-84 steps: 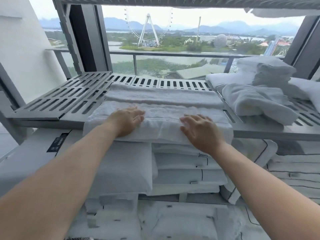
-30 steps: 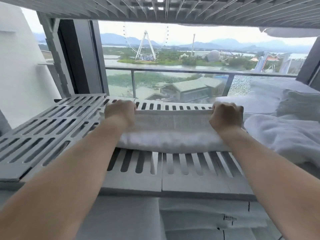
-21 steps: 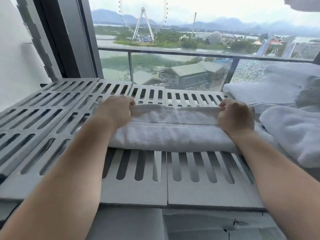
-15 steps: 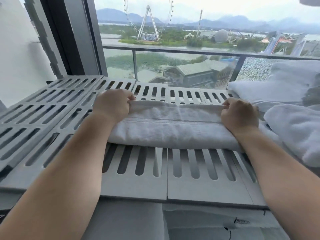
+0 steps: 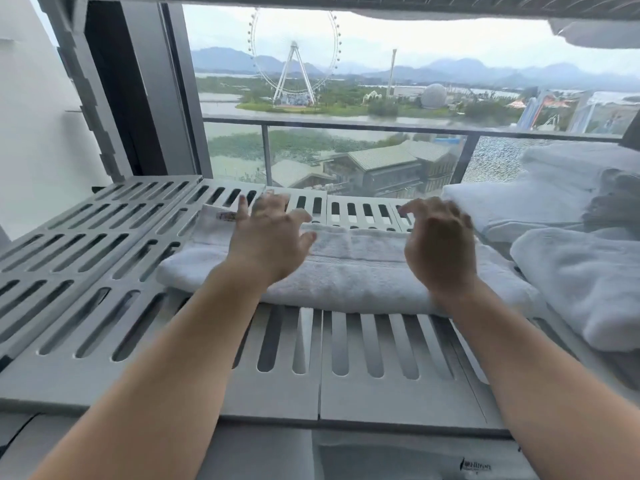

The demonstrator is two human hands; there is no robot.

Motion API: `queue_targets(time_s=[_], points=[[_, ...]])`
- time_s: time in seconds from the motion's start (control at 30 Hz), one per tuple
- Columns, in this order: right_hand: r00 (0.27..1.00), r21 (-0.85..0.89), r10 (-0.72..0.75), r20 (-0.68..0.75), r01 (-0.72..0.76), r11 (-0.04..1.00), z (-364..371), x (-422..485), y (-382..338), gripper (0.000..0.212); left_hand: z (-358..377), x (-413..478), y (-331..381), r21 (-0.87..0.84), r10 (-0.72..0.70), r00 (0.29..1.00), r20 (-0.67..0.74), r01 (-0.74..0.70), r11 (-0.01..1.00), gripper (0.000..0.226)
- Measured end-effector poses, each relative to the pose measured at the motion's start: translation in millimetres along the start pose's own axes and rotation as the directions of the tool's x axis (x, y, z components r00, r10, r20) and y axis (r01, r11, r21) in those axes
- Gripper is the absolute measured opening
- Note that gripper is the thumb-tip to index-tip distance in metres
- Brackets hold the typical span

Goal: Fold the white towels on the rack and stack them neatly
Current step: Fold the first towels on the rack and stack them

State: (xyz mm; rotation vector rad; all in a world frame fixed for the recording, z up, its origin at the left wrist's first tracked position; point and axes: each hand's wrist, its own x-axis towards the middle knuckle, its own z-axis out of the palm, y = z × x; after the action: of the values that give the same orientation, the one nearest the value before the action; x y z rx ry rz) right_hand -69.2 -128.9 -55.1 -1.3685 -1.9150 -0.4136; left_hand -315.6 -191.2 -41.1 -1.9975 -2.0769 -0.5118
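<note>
Both left hand (image 5: pixel 268 244) and right hand (image 5: pixel 440 251) hover, fingers splayed empty, over plush folded towel (image 5: pixel 363 271); slotted rack (image 5: pixel 311 393) beneath.

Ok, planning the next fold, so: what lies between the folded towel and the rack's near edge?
Bare slotted shelf only. In the head view, nothing rests on the rack in front of the folded towel; just the forearms cross above it.
</note>
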Motion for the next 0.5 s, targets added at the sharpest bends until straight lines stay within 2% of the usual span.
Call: queue_targets(time_s=[0.07,0.1,0.17,0.23,0.33,0.43,0.5], points=[[0.981,0.258,-0.144,0.134,0.106,0.96,4.2,-3.5,-31.4,0.03,7.8,-0.7,12.2,-0.1,0.043,0.985,0.169,-0.027,0.995,0.052],[0.947,0.321,-0.205,0.247,0.119,0.94,9.1,-5.5,-43.7,0.029,13.3,-1.3,14.7,-0.111,0.06,0.966,0.251,-0.033,0.993,0.056],[0.855,0.277,-0.258,0.45,0.142,0.95,20.4,-7.8,-53.5,0.036,23.1,0.1,12.6,-0.059,0.049,0.932,0.359,-0.03,0.998,0.06],[0.792,0.212,-0.209,0.574,0.103,0.972,25.4,-6.6,-48.7,0.045,29.4,4.8,6.2,-0.012,0.006,0.922,0.388,-0.001,1.0,0.06],[0.743,0.14,-0.15,0.652,0.077,0.987,28.6,-6.5,-41.2,0.054,33.1,9.8,2.7,0.005,-0.029,0.916,0.4,0.03,1.0,0.061],[0.728,0.062,-0.05,0.684,0.01,0.998,28.6,-5.1,-34.7,0.065,31.2,12.1,-1.4,0.007,-0.037,0.919,0.393,0.037,0.999,0.064],[0.71,0.008,0.019,0.704,-0.035,0.999,26.2,-3.2,-24.4,0.072,24.8,10.8,-16.5,0.043,-0.124,0.921,0.37,0.116,0.992,0.069]])
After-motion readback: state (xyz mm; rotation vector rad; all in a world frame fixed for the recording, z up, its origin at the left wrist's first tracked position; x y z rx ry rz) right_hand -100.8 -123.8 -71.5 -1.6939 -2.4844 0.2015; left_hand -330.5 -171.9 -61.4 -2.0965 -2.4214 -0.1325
